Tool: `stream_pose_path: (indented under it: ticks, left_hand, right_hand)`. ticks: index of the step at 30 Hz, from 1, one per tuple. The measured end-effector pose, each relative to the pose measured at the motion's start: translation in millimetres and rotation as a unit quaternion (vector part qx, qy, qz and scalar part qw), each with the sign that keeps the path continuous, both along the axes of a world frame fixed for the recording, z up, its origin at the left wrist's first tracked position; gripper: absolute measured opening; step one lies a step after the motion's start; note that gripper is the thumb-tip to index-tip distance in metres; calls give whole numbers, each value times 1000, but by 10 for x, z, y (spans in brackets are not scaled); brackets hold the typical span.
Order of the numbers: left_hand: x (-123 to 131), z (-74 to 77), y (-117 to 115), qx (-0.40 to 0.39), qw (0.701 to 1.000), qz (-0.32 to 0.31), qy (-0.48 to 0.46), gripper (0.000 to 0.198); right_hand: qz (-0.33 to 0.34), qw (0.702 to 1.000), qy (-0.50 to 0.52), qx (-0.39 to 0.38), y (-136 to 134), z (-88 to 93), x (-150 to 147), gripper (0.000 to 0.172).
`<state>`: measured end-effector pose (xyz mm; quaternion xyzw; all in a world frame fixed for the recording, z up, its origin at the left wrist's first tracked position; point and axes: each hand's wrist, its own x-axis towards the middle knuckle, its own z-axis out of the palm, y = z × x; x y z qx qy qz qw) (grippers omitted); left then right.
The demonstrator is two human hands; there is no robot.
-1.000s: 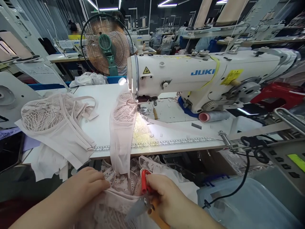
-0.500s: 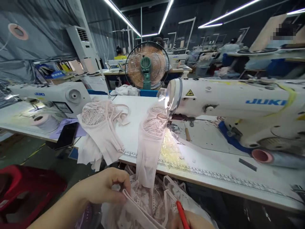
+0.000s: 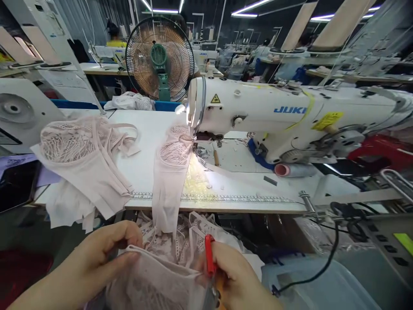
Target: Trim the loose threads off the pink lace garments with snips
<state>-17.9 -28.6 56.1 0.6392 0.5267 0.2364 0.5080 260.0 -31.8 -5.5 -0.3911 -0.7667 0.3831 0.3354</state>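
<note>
At the far left, beyond and to the left of the left hand (image 3: 109, 254), a dark phone (image 3: 19, 183) lies on purple paper (image 3: 47, 175); below it, left of the same hand, is a blurred red object (image 3: 24, 275). Next come several pale pink lace garments (image 3: 77, 172), heaped just beyond the left hand and hanging over the front edge of the table (image 3: 142, 129). The left hand pinches the edge of a pale pink cloth piece (image 3: 155, 280) between thumb and fingers; this piece spans the space between the two hands, below the table edge, with more lace fabric (image 3: 164, 247) just behind it. Straight ahead of the gap between the hands, another lace garment (image 3: 169, 181) hangs over the table edge from the needle area of a white sewing machine (image 3: 258, 103), and a fan (image 3: 159, 60) stands well beyond. The right hand (image 3: 237, 275) is closed around red-and-orange-handled scissors (image 3: 209, 256), close against the cloth's right end; whether its fingertips also grip the cloth I cannot tell. Beyond the right hand and to its right lies a thread cone (image 3: 298, 170), and just right of that hand is a translucent bin (image 3: 309, 275).
</note>
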Motion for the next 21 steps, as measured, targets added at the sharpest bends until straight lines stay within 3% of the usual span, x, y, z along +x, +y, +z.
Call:
stream_pose_path:
  ticks: [6, 10, 15, 17, 21]
  left_hand:
    - [113, 81, -13, 50, 997, 0, 61, 15]
    - [81, 95, 30, 43, 995, -24, 82, 14]
    - [-40, 50, 66, 46, 992, -82, 82, 10]
    - [-89, 40, 69, 50, 990, -101, 81, 7]
    - [-125, 96, 31, 64, 982, -132, 115, 4]
  right_hand:
    - [21, 994, -12, -105, 42, 185, -39, 17]
    - [27, 991, -11, -131, 51, 197, -100, 20]
    - [50, 976, 62, -203, 72, 208, -176, 18]
    - [54, 974, 76, -207, 73, 210, -191, 14]
    - [25, 990, 18, -135, 41, 103, -163, 11]
